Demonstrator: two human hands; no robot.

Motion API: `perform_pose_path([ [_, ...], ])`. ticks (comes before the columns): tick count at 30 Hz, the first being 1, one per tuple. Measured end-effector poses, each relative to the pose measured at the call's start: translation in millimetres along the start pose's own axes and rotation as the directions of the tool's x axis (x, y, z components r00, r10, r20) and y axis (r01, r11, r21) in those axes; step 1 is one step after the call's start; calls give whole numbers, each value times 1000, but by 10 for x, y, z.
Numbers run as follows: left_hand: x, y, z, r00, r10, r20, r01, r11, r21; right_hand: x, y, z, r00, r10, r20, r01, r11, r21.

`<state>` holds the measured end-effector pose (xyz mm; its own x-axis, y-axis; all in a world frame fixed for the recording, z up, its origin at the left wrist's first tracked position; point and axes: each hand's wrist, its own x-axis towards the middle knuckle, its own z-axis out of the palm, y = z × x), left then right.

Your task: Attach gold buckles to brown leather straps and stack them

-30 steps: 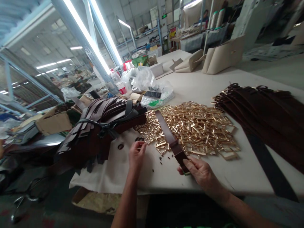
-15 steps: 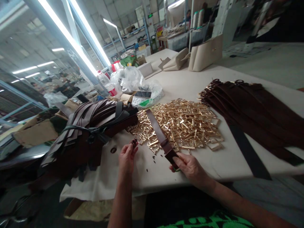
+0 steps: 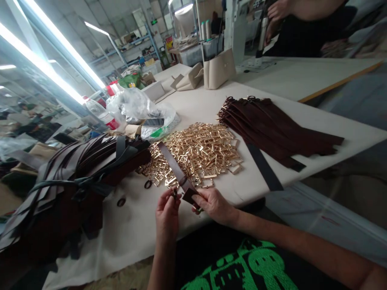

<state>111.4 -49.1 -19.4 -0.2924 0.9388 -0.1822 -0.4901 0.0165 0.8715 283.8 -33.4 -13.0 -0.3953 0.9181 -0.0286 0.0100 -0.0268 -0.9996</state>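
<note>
My left hand (image 3: 167,211) pinches a small dark leather loop (image 3: 175,193) between thumb and fingertips. Close beside it, my right hand (image 3: 213,204) is closed around the folded end of a brown leather strap (image 3: 171,160). The strap points away from me, its far end over the heap of gold metal buckles (image 3: 202,151). A band goes around the strap just beyond the fold. Under the right fingers a bit of metal glints, mostly hidden. Two dark loops lie on the table to the left, a nearer one (image 3: 121,201) and a farther one (image 3: 148,184).
A tied bundle of dark straps (image 3: 75,177) fills the left side. Brown straps (image 3: 266,125) lie stacked at right, with one dark strap (image 3: 264,167) apart. Behind are a plastic bag (image 3: 133,102), phone (image 3: 154,122), bottle (image 3: 101,112) and beige bag (image 3: 219,69). A co-worker's hand (image 3: 278,10) shows at upper right.
The view has swung right, bringing a co-worker into sight. My hands have come closer together, the loop now next to the strap's folded end. A second loop now shows on the table.
</note>
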Motion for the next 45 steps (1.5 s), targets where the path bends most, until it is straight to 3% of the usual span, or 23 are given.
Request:
perform_pose_path([
  [7, -118, -52, 80, 975, 200, 101, -218, 952, 214, 18, 25, -3, 999, -26, -46, 25, 1000, -13],
  [12, -151, -129, 116, 956, 233, 180, -276, 923, 268, 41, 68, 6, 997, -61, -43, 60, 998, -29],
  [18, -151, -182, 316, 959, 191, 209, -225, 963, 152, 95, 148, 43, 995, -52, -87, 50, 998, -28],
  [22, -113, -168, 470, 981, 123, 153, -125, 992, 5, 115, 169, 40, 992, -80, -97, 69, 992, -107],
  [26, -88, -146, 544, 986, 107, 131, -107, 994, -6, 131, 169, 22, 989, -98, -112, 77, 982, -175],
  [32, -131, -159, 576, 980, 161, 119, -167, 985, 49, 126, 151, 3, 987, -113, -112, 95, 983, -156],
  [38, -174, -141, 534, 962, 184, 203, -193, 981, 25, 88, 132, -39, 991, -122, -50, 115, 985, -131],
  [45, -135, -138, 444, 968, 93, 232, -74, 993, -90, 100, 168, -71, 993, -118, 10, 118, 984, -134],
])
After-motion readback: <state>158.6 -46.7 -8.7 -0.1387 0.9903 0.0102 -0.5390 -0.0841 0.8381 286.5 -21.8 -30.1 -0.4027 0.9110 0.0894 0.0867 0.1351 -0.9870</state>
